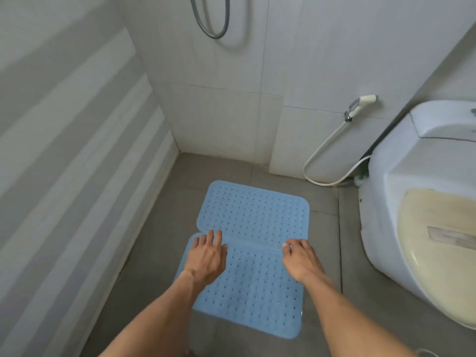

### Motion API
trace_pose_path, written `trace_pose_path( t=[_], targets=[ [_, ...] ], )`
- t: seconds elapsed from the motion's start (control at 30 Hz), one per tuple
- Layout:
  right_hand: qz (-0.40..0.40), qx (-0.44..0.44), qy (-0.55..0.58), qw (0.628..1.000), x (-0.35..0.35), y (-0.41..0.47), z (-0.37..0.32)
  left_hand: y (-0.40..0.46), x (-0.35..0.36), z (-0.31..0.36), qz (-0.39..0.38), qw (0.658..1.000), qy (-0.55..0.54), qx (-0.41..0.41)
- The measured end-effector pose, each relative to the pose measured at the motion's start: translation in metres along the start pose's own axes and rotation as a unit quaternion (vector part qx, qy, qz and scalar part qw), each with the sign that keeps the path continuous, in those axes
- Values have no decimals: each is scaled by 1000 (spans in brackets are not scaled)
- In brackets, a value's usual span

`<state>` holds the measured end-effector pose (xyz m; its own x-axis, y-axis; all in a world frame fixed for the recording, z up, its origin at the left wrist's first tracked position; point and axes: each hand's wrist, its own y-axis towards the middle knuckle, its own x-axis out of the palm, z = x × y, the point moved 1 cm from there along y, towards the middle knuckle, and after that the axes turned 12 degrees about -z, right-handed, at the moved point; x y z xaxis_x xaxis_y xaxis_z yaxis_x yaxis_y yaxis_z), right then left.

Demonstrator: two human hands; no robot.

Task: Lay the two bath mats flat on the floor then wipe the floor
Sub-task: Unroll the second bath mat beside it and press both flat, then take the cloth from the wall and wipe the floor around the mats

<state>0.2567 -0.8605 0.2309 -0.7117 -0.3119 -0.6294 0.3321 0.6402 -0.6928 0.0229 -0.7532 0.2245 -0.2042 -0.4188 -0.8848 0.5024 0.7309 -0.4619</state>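
2 pale blue bath mats lie on the grey tiled floor (pixel 144 253), end to end. The far mat (pixel 253 210) sits flat with its far edge close to the back wall. The near mat (pixel 251 292) runs toward the camera, and its far edge meets the far mat along a seam between the hands; whether it overlaps there is hard to tell. Both are dotted with small holes.

The left hand (pixel 207 256) rests palm down on the far left corner of the near mat, fingers spread and reaching the seam; its grip is open, holding nothing. The right hand (pixel 300 258) presses on the far right corner of the same mat with fingers curled down at the seam. Whether they pinch the mat's edge or only press on it cannot be told.

To the right stands a white toilet (pixel 401 202) with a yellowed lid. On the far wall a bidet sprayer (pixel 360 105) hangs in its holder, its hose looping down to the floor. A shower hose (pixel 211 19) hangs at the top.
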Motion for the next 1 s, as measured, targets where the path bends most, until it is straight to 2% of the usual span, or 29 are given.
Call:
trace_pose_path(
  t=[0.27,0.5,0.77,1.0],
  targets=[
    [-8,-13,-24,1000,-56,-56,-47,-34,-71,-4,24,999,-18,-13],
    [-6,-32,-23,999,-64,-87,-94,-68,-102,-36,36,998,-37,-45],
    [-38,-85,-97,991,-67,-96,-135,-108,-121,-61,63,983,-87,-149],
    [-82,-219,-183,955,-63,-112,-189,-183,-113,-66,95,946,-115,-288]
  ],
)
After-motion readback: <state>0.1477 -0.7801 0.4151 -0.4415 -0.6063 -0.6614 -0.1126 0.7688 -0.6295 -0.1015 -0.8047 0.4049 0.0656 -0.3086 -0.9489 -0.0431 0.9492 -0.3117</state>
